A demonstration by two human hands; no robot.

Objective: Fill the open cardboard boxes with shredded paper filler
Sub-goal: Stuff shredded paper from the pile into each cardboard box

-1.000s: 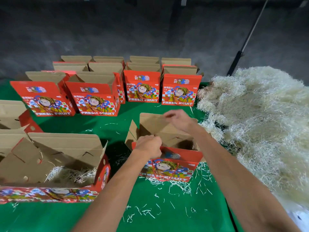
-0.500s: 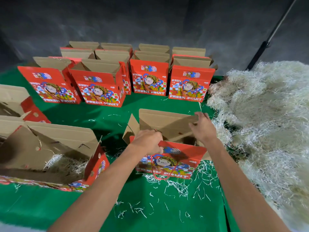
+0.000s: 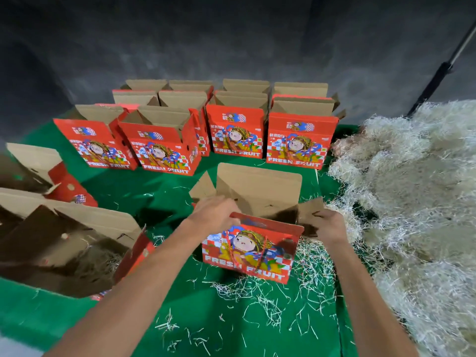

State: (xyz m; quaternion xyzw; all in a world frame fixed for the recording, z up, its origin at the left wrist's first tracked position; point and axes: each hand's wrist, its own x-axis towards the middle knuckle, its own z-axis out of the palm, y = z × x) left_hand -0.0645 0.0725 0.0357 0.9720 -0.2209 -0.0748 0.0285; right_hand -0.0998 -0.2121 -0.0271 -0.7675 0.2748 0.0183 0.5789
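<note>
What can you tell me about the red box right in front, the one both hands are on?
The red box is cardboard, brown inside, with a cartoon face, checks and "FRESH FRUIT" printed on its front. It stands upright on the green table cover, top open, back flap up, side flaps spread. The left hand holds its front top edge; the right hand holds the right side flap. Loose paper shreds lie around its base. Its inside is dark.
</note>
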